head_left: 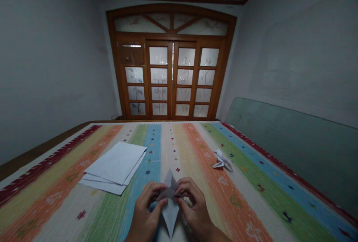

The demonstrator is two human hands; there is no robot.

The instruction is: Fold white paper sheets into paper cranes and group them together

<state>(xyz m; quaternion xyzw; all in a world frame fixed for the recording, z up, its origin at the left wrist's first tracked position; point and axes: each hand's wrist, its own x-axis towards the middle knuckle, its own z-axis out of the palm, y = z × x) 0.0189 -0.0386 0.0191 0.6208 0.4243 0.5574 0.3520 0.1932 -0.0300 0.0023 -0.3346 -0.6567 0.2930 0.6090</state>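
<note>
Folded white paper (170,216) sits directly between my hands, one long point hanging toward me and a second point standing above my grip. My left hand (147,208) and right hand (194,206) are both curled nearly closed around the middle of the piece, pinching its layers from either side; neither hand is spread open. This two-sided pinch appears to keep the layers aligned and lifted clear of the surface.

Left of the hands and farther out lies a loose stack of white paper sheets (114,165), edges slightly fanned, within easy reach of the left hand. Right of the hands and farther out rests a small folded paper crane (222,161), apparently positioned clear of the working area.

These items lie on a striped woven cover (237,204) in orange, green, blue and cream, with small stitched motifs. What supports the cover cannot be determined. Well beyond the hands stand wood-framed glazed doors (170,78) with frosted panes. To the right, a pale green glass panel (291,148) stands against the wall (293,48).
</note>
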